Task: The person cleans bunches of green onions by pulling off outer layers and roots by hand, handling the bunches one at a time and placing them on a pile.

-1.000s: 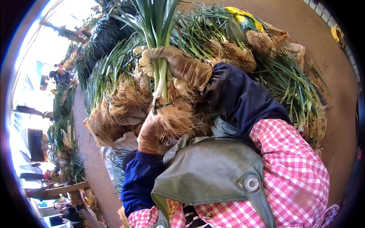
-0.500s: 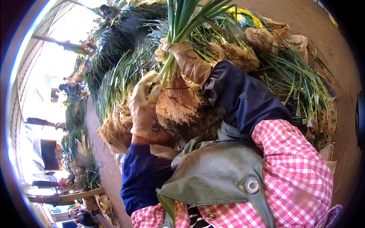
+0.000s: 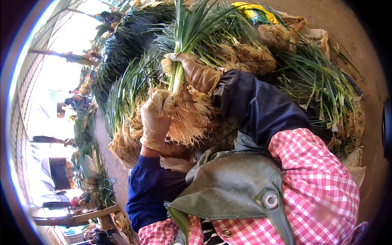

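Note:
A bunch of green onions point(image 3: 177, 77) stands upright in front of me, leaves up, with long tan roots point(image 3: 190, 118) hanging below. My right hand point(image 3: 195, 70), in a soiled brown and cream glove, is wrapped round the stalks. My left hand point(image 3: 155, 118), in a pale dusty glove, is closed at the base of the stalks, beside the roots. Its fingertips press against the lower white part; exactly how many stalks they pinch is hidden.
Heaped green onions point(image 3: 322, 85) lie to the right, and more bundles point(image 3: 126, 94) to the left with roots point(image 3: 126, 143) toward me. A yellow bag point(image 3: 257, 13) lies at the far side. Brown floor point(image 3: 112, 151) runs along the left, with people farther off.
My left hand's fingers have gone from parted to closed at the stalk base. The bunch and my right hand have shifted slightly left and nearer.

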Demonstrator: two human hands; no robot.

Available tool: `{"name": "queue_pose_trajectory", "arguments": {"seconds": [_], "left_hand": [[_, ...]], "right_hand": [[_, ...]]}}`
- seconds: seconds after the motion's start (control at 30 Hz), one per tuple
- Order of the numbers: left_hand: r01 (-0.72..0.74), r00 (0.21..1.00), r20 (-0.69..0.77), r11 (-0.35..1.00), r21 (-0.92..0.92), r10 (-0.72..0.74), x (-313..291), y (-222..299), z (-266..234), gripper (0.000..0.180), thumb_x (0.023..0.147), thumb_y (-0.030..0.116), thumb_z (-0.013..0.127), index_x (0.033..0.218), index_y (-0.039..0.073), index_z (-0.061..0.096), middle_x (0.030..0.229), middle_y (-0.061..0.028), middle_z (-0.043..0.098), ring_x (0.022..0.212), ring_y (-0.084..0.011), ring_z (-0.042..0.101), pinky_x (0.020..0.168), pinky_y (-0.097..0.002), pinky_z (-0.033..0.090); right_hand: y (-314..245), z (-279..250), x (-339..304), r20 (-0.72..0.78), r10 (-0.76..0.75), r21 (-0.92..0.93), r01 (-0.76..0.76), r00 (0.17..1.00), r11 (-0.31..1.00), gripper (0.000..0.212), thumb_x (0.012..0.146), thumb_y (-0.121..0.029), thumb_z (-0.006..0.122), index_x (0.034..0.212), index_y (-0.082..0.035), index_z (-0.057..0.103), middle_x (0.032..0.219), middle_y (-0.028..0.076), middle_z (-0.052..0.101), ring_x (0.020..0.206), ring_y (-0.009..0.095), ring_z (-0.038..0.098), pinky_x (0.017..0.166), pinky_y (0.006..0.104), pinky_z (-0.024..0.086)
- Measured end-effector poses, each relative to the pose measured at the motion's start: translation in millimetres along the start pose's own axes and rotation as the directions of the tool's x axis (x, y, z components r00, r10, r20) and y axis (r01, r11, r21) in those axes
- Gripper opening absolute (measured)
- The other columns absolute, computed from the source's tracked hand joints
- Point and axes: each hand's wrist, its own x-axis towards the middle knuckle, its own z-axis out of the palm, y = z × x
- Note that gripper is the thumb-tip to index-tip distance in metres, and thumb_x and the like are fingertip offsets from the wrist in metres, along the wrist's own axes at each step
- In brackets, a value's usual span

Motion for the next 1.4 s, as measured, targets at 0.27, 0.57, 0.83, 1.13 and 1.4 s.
{"name": "queue_pose_trajectory", "arguments": {"seconds": [0.27,0.57,0.83,1.13,1.4], "left_hand": [[-0.294,0.724,0.687,0.93,0.221,0.066,-101.7,-9.9,20.3,0.042,0.073,0.024,0.069,0.11,0.008,0.059,0.087,-0.0102,0.06,0.079,-0.0274,0.059,0.07,-0.0339,0.048],[0.454,0.847,0.269,0.362,-0.814,-0.458,-28.0,-1.9,41.8,0.062,0.085,0.04,0.06,0.128,0.0,0.042,0.114,-0.0171,0.056,0.102,-0.0237,0.057,0.092,-0.0352,0.043],[0.334,0.937,0.281,0.295,-0.895,-0.21,-7.3,0.7,89.4,0.032,0.096,0.032,0.044,0.089,0.003,0.056,0.069,-0.005,0.054,0.061,-0.0166,0.052,0.057,-0.0298,0.046],[0.468,0.851,0.164,0.58,-0.667,-0.498,-78.6,-12.1,72.7,0.058,0.092,0.038,0.053,0.133,0.0,0.039,0.13,-0.0137,0.046,0.119,-0.0213,0.047,0.103,-0.0339,0.036],[0.434,0.832,0.332,0.149,-0.888,-0.444,-55.0,31.2,51.6,0.037,0.098,0.03,0.041,0.07,0.005,0.047,0.056,-0.0064,0.048,0.049,-0.0179,0.05,0.063,-0.0331,0.047]], "right_hand": [[-65.0,-45.1,47.9,0.37,-0.244,0.38,0.094,0.896,0.92,0.013,0.089,-0.013,0.054,0.089,0.001,0.053,0.078,0.013,0.059,0.069,0.024,0.059,0.065,0.038,0.053],[-38.5,-13.3,26.5,-0.103,-0.213,0.428,0.236,0.972,0.872,0.018,0.089,-0.009,0.054,0.102,0.004,0.054,0.095,0.014,0.06,0.087,0.031,0.061,0.086,0.048,0.049],[-66.3,-6.2,16.2,-0.154,-0.278,0.356,0.316,0.948,0.88,0.016,0.088,-0.008,0.056,0.1,0.003,0.054,0.095,0.014,0.061,0.087,0.029,0.06,0.086,0.045,0.052],[-64.6,-13.7,21.5,-0.241,-0.261,0.357,0.335,0.935,0.872,0.013,0.083,-0.01,0.062,0.091,-0.002,0.056,0.081,0.006,0.06,0.069,0.022,0.061,0.06,0.0356,0.056],[-83.2,3.8,3.2,-0.298,-0.397,0.287,0.479,0.868,0.83,0.012,0.084,-0.011,0.049,0.076,-0.003,0.046,0.07,0.011,0.047,0.065,0.025,0.046,0.062,0.0385,0.043]]}}
